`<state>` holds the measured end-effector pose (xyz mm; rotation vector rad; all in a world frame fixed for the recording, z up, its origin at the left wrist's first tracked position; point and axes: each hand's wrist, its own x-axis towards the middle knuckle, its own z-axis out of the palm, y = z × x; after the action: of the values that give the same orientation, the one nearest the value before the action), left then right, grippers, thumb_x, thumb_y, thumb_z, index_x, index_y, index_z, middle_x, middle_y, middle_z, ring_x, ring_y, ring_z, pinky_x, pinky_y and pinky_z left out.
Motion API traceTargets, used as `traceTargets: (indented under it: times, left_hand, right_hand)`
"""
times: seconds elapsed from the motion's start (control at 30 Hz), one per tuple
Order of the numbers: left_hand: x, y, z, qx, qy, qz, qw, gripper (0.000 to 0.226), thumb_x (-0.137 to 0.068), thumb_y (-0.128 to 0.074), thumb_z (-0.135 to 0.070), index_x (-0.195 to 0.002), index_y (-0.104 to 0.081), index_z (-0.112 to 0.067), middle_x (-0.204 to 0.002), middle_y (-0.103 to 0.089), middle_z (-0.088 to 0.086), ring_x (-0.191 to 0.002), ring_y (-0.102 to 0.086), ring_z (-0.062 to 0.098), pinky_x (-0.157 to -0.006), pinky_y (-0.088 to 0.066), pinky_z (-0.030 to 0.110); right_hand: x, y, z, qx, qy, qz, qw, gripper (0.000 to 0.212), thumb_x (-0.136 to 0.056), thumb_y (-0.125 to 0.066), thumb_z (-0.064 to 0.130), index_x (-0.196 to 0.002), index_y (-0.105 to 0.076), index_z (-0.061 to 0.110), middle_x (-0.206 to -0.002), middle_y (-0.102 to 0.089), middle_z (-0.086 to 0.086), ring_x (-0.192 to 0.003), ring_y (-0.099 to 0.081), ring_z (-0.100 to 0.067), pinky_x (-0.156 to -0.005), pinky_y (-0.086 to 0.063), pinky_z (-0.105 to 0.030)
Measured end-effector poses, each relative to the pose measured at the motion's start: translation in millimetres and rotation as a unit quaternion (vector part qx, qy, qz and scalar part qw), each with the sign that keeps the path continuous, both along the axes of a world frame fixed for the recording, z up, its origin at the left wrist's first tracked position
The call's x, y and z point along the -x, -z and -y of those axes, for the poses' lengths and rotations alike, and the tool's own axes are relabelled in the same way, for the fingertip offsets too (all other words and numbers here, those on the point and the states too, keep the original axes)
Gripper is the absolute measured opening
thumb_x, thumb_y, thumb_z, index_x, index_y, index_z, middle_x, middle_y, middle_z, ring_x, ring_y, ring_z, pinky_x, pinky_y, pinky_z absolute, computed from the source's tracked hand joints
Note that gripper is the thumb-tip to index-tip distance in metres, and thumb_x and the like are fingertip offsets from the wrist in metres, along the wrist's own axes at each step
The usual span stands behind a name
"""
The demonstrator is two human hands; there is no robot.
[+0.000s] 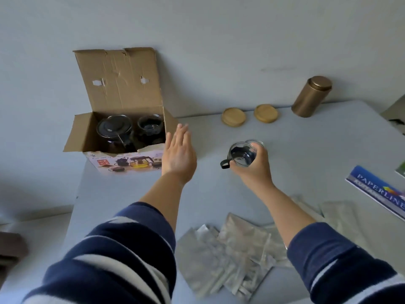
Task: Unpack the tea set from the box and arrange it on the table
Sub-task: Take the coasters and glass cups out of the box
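An open cardboard box [122,99] stands at the table's far left corner with its lid flap raised. Inside it sit a glass teapot with a dark lid [114,130] and, to its right, stacked glass cups [150,127]. My left hand [178,153] hovers flat, fingers straight, just right of the box's front corner and holds nothing. My right hand [254,166] grips a small glass cup with a black handle [240,155] just above the table's middle; the handle points left.
Two round wooden coasters [233,117] [265,113] and a bronze tin canister [311,96] stand along the far edge by the wall. Several silver foil pouches [232,255] lie near me. A blue paper ream pack [377,189] lies at the right of the grey table [306,139].
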<state>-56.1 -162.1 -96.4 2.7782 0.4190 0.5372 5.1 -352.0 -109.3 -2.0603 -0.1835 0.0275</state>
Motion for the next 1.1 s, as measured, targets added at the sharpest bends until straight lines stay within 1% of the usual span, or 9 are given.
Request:
traceTargets:
  times: [0.1, 0.17, 0.23, 0.33, 0.43, 0.57, 0.93, 1.0, 1.1]
  left_hand:
    - [-2.4, 25.3, 43.9, 0.037, 0.023, -0.11, 0.993, 0.056, -0.094, -0.032, -0.011, -0.148, -0.02, -0.009, -0.158, -0.015, 0.004, -0.147, -0.002, 0.017, -0.119, 0.003, 0.035]
    - [0.0, 42.8, 63.2, 0.065, 0.024, -0.229, 0.971, 0.057, -0.099, -0.031, -0.022, -0.15, -0.009, -0.008, -0.16, -0.005, 0.005, -0.147, 0.002, 0.018, -0.12, 0.0, 0.038]
    - [5.2, 56.9, 74.8, 0.081, 0.019, -0.319, 0.944, 0.065, -0.101, -0.031, -0.033, -0.151, 0.0, -0.006, -0.16, 0.005, 0.006, -0.147, 0.007, 0.02, -0.12, 0.0, 0.041]
    - [9.7, 67.8, 82.2, 0.072, 0.015, -0.374, 0.924, 0.081, -0.098, -0.035, -0.047, -0.149, 0.012, -0.005, -0.158, 0.019, 0.006, -0.146, 0.015, 0.021, -0.119, 0.001, 0.041]
    - [8.5, 69.7, 84.2, 0.053, 0.016, -0.39, 0.919, 0.086, -0.096, -0.033, -0.053, -0.147, 0.017, -0.005, -0.157, 0.023, 0.007, -0.145, 0.019, 0.022, -0.119, 0.002, 0.041]
    - [9.2, 69.6, 85.2, 0.058, 0.012, -0.386, 0.921, 0.086, -0.097, -0.034, -0.052, -0.147, 0.018, -0.006, -0.156, 0.024, 0.008, -0.145, 0.019, 0.022, -0.119, 0.002, 0.042]
    - [9.3, 72.0, 85.1, 0.064, 0.013, -0.383, 0.921, 0.085, -0.097, -0.033, -0.051, -0.147, 0.019, -0.007, -0.156, 0.025, 0.007, -0.144, 0.021, 0.022, -0.119, 0.003, 0.042]
    - [8.8, 72.6, 84.6, 0.066, 0.014, -0.379, 0.923, 0.085, -0.097, -0.034, -0.051, -0.147, 0.019, -0.007, -0.156, 0.025, 0.007, -0.144, 0.02, 0.022, -0.119, 0.003, 0.042]
    - [9.4, 71.0, 80.0, 0.061, 0.02, -0.374, 0.925, 0.086, -0.096, -0.037, -0.051, -0.149, 0.015, -0.007, -0.158, 0.02, 0.006, -0.146, 0.015, 0.021, -0.12, 0.0, 0.041]
  right_hand:
    - [-0.7, 19.1, 31.7, 0.02, 0.009, -0.008, 1.0, 0.078, -0.063, -0.08, 0.023, -0.13, -0.043, 0.013, -0.126, -0.041, -0.002, -0.118, -0.048, -0.024, -0.103, -0.041, -0.042]
    - [-3.4, 29.6, 49.5, 0.029, 0.018, -0.015, 0.999, 0.077, -0.063, -0.08, 0.025, -0.129, -0.043, 0.015, -0.12, -0.039, 0.003, -0.116, -0.048, -0.023, -0.102, -0.041, -0.037]
    - [-6.9, 38.2, 64.2, 0.031, 0.021, -0.025, 0.999, 0.076, -0.064, -0.08, 0.024, -0.129, -0.042, 0.016, -0.118, -0.036, 0.005, -0.114, -0.048, -0.021, -0.098, -0.041, -0.031]
    - [-12.4, 47.2, 78.4, 0.028, 0.021, -0.032, 0.999, 0.075, -0.064, -0.08, 0.021, -0.128, -0.042, 0.015, -0.119, -0.037, 0.004, -0.113, -0.05, -0.019, -0.098, -0.042, -0.031]
    - [-16.2, 52.7, 83.5, 0.035, 0.013, -0.03, 0.999, 0.075, -0.063, -0.081, 0.023, -0.128, -0.043, 0.014, -0.12, -0.04, 0.001, -0.112, -0.05, -0.02, -0.1, -0.043, -0.035]
    - [-16.2, 59.5, 86.3, 0.045, 0.001, -0.038, 0.998, 0.078, -0.065, -0.081, 0.024, -0.131, -0.041, 0.012, -0.127, -0.042, -0.005, -0.116, -0.048, -0.023, -0.102, -0.041, -0.039]
    - [-19.5, 57.4, 81.8, 0.06, 0.003, -0.047, 0.997, 0.082, -0.07, -0.079, 0.025, -0.137, -0.036, 0.009, -0.133, -0.04, -0.009, -0.122, -0.045, -0.025, -0.103, -0.039, -0.038]
    - [-19.8, 56.6, 82.2, 0.059, -0.001, -0.059, 0.997, 0.086, -0.07, -0.079, 0.026, -0.14, -0.032, 0.01, -0.136, -0.038, -0.009, -0.126, -0.042, -0.025, -0.105, -0.038, -0.038]
    - [-21.1, 50.3, 86.1, 0.052, -0.015, -0.107, 0.993, 0.103, -0.069, -0.08, 0.037, -0.148, -0.016, 0.016, -0.147, -0.031, -0.005, -0.135, -0.034, -0.021, -0.111, -0.031, -0.038]
